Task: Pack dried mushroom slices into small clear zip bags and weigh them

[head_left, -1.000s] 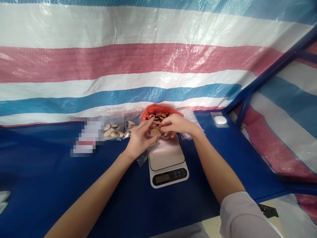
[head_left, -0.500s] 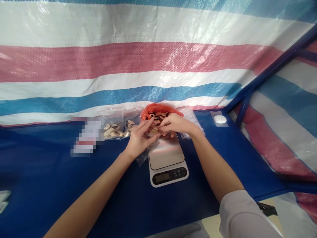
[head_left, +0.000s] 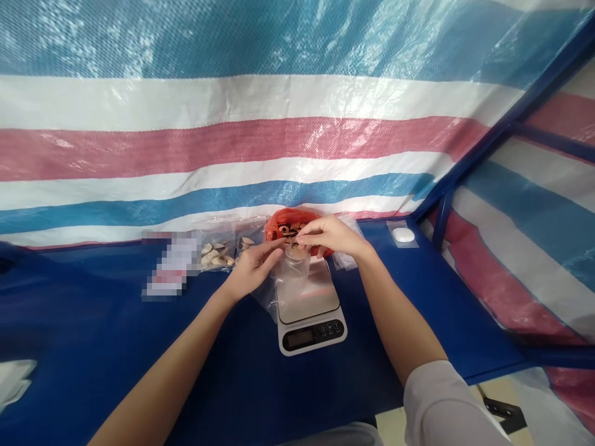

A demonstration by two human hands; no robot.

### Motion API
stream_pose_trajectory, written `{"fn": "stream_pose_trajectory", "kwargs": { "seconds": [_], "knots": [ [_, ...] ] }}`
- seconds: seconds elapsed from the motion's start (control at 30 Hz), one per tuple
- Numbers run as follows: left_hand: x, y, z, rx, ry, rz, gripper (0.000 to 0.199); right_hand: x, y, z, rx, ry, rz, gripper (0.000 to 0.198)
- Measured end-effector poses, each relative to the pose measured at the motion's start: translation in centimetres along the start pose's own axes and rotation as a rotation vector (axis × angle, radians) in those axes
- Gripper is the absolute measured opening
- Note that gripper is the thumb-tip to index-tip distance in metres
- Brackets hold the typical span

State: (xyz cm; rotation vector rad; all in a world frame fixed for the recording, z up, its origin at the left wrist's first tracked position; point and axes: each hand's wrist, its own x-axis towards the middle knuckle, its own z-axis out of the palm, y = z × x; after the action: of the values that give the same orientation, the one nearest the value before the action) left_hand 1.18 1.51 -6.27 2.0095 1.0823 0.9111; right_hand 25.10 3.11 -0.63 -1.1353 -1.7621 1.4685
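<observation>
A clear plastic bag (head_left: 294, 267) hangs over the back of the kitchen scale (head_left: 307, 300), its mouth spread between my hands. My left hand (head_left: 253, 267) grips the bag's left side between thumb and fingers. Over the bag's mouth, my right hand (head_left: 332, 238) has thumb and fingertips pinched together; what lies between them is too small to make out. A tan piece shows at the mouth, just under these fingertips. Right behind is an open red plastic bag (head_left: 274, 218) of dark-edged dried slices (head_left: 287, 230), partly hidden by my right hand.
Left of the scale lie clear bags of pale dried pieces (head_left: 216, 255) and a blurred-out paper (head_left: 171, 266). Flat clear bags (head_left: 346, 260) lie at right, near a small packet with a white oval (head_left: 403, 235). Striped sheeting (head_left: 232, 148) hangs behind the blue table (head_left: 223, 371).
My hands have drawn slightly apart, and more of the clear bag hangs in view between them. My right fingers have shifted from the slices to the bag's mouth. The camera view has tilted upward.
</observation>
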Motion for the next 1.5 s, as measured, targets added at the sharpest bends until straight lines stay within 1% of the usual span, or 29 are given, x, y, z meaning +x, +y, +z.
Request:
{"fn": "stream_pose_trajectory", "kwargs": {
  "seconds": [0.1, 0.17, 0.27, 0.37, 0.43, 0.53, 0.6, 0.7, 0.8, 0.97, 1.03, 1.1, 1.23, 1.33, 1.5],
  "knots": [
    [0.2, 0.6, -0.4, -0.059, -0.107, -0.072, 0.054, -0.2, -0.2, 0.2, 0.013, 0.013, -0.011, 0.018],
    [0.4, 0.9, -0.6, -0.142, -0.177, -0.130, 0.051, -0.4, -0.4, 0.3, 0.008, 0.015, -0.026, 0.017],
    [0.7, 1.1, -0.5, -0.283, -0.207, -0.218, 0.045, -0.6, -0.8, 0.5, 0.005, 0.033, -0.032, 0.016],
    [0.9, 1.1, -0.3, -0.352, -0.183, -0.271, 0.040, -0.7, -0.9, 0.6, 0.011, 0.059, -0.038, 0.015],
    [0.9, 1.2, 0.0, -0.358, -0.156, -0.272, 0.040, -0.6, -0.9, 0.6, 0.010, 0.060, -0.048, 0.014],
    [0.9, 1.5, 0.4, -0.345, -0.048, -0.225, 0.043, -0.7, -0.7, 0.3, -0.006, 0.060, -0.061, 0.018],
    [0.9, 1.7, 0.7, -0.336, 0.030, -0.185, 0.045, -0.8, -0.5, -0.1, -0.028, 0.097, -0.090, 0.021],
    [1.1, 2.1, 1.0, -0.338, 0.103, -0.135, 0.048, -1.2, -0.2, -0.8, -0.061, 0.173, -0.134, 0.026],
    [1.2, 2.0, 1.2, -0.340, 0.129, -0.112, 0.049, -1.3, 0.6, -1.3, -0.054, 0.189, -0.131, 0.030],
    [1.1, 1.1, 1.6, -0.332, 0.117, -0.119, 0.049, -0.3, 2.5, -1.2, -0.044, 0.245, -0.127, 0.035],
    [1.0, 0.7, 1.8, -0.331, 0.117, -0.121, 0.049, 0.3, 3.0, -0.9, -0.055, 0.218, -0.139, 0.035],
    [1.0, 0.4, 1.9, -0.338, 0.123, -0.117, 0.049, 0.8, 3.2, -0.7, -0.066, 0.158, -0.127, 0.034],
    [1.3, 0.2, 2.0, -0.364, 0.125, -0.116, 0.049, 1.0, 2.7, -0.4, -0.093, 0.059, -0.004, 0.037],
    [1.5, 0.2, 2.0, -0.373, 0.140, -0.118, 0.050, 0.9, 2.1, -0.4, -0.083, 0.026, 0.033, 0.037],
    [1.8, 0.3, 2.0, -0.373, 0.173, -0.123, 0.052, 0.8, 1.9, -0.5, -0.020, -0.005, 0.038, 0.032]
  ]
}}
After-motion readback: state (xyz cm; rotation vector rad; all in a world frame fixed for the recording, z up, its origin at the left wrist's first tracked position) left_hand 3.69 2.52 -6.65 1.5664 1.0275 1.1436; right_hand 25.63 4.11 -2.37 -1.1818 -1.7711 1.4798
